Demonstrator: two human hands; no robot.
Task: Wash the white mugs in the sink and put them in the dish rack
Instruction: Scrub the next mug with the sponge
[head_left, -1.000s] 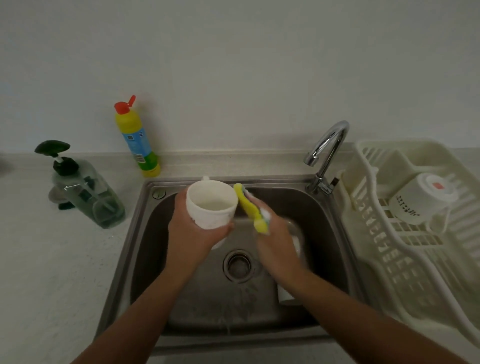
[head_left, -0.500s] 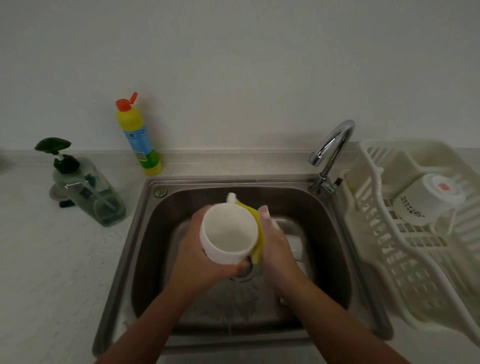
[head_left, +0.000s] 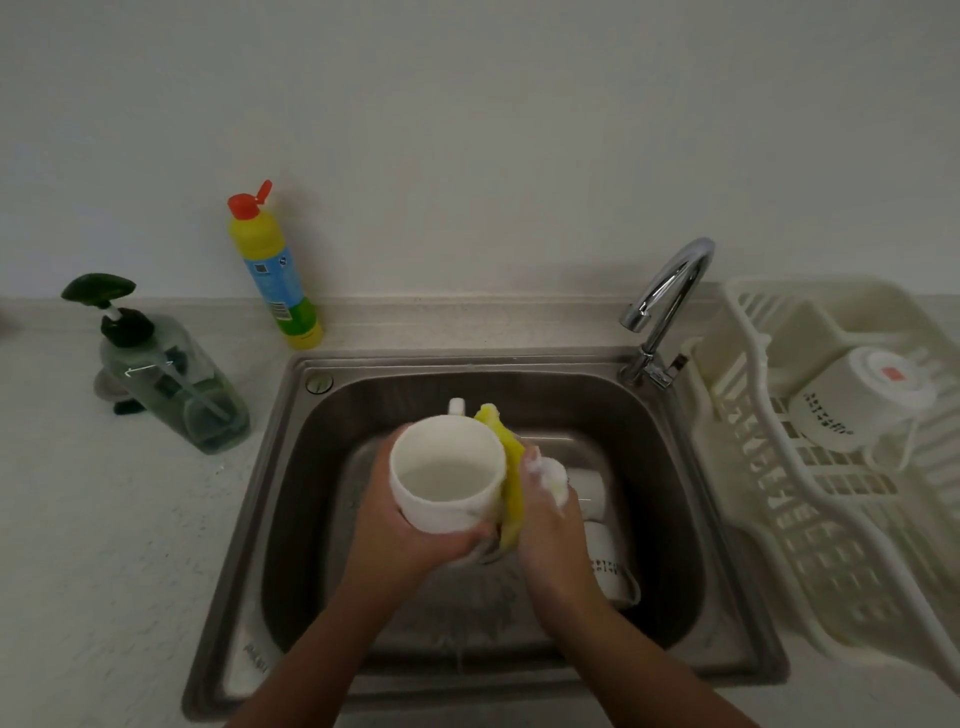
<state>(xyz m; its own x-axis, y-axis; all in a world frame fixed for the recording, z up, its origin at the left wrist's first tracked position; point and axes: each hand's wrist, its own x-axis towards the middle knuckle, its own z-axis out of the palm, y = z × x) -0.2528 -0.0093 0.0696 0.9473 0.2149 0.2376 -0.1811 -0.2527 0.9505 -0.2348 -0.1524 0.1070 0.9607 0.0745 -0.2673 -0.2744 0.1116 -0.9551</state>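
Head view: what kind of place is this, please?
Probably a home kitchen, at the washing-up spot: a steel sink with a tap, a dish rack beside it, and a sponge held against a mug.

Mug (head_left: 447, 473) above sink (head_left: 311, 493), sponge (head_left: 511, 467) touching its right, two mugs (head_left: 608, 564) in sink right, faucet (head_left: 670, 291) back-right corner, dish rack (head_left: 810, 545) right holding one mug (head_left: 857, 405), bottle (head_left: 275, 270), dispenser (head_left: 171, 379) on desk (head_left: 104, 545) left

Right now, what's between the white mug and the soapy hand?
A yellow sponge, held by the right hand against the mug, seen in the head view.
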